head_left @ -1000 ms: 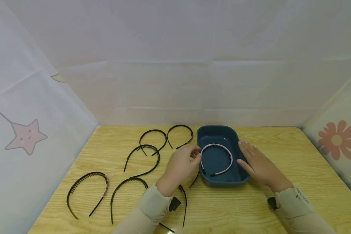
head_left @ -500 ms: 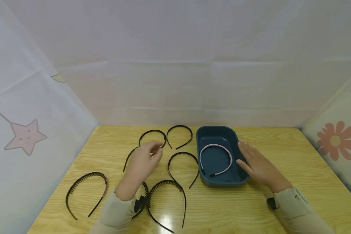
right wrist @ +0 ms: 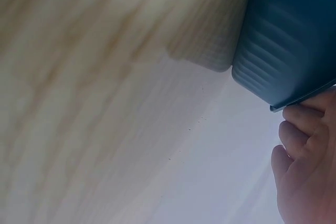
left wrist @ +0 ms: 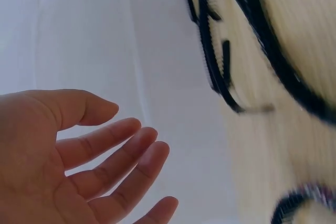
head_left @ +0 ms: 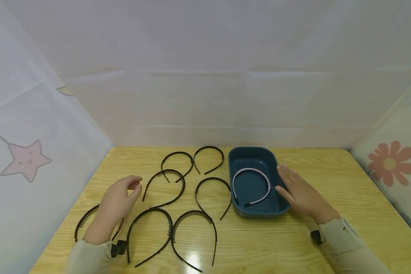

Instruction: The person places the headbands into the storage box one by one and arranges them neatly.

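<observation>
My left hand (head_left: 118, 201) hangs over the left side of the table with nothing in it, fingers relaxed and thumb apart. It overlaps a black toothed headband (head_left: 83, 218) with a speckled pinkish side, partly hidden under the hand and wrist. My right hand (head_left: 303, 194) rests against the right rim of a dark blue plastic bin (head_left: 263, 215), its fingers straight along the edge. In the right wrist view those fingers (right wrist: 296, 137) lie at the bin's rim. A pale pink wrapped headband (head_left: 252, 169) lies inside the bin.
Several black headbands lie on the wooden table (head_left: 260, 247), among them a front one (head_left: 150, 210), its right neighbour (head_left: 195, 212), a middle one (head_left: 181, 182) and one beside the bin (head_left: 212, 179). A pale cloth wall (head_left: 205, 95) stands behind the table.
My left hand has moved left from the bin's left rim, across the black headbands, to above the leftmost one. My right hand stays on the bin; the pale headband lies still.
</observation>
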`<state>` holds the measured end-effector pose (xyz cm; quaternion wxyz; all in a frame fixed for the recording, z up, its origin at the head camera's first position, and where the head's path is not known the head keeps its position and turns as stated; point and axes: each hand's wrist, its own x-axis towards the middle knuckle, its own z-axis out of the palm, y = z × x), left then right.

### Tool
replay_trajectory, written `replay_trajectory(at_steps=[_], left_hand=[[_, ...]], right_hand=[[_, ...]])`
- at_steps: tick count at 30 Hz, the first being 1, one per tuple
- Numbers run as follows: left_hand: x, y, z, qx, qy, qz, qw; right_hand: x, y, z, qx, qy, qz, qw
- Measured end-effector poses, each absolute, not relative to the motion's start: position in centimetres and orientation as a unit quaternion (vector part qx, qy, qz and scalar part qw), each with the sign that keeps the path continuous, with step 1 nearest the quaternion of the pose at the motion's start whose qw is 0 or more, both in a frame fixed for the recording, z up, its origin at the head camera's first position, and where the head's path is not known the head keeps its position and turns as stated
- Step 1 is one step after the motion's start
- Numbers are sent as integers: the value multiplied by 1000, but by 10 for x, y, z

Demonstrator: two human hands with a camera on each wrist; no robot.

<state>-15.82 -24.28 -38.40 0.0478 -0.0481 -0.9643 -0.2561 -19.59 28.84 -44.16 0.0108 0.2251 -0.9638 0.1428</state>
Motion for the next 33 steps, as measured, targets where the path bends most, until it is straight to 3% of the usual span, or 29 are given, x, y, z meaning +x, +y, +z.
replay_trajectory(at_steps=[15,22,33], left_hand=[[-173,-337,-421,-37,-981,-190,-26],[-179,-361,-428,-57,-986,-148,-52],[-185,-378,-431,-12,-982,-167,-83]], right_hand=[[-197,287,-444,227,-964,137,13],[-196,287,-441,227,-965,132,15],[-195,287,-441,227,-964,137,21]])
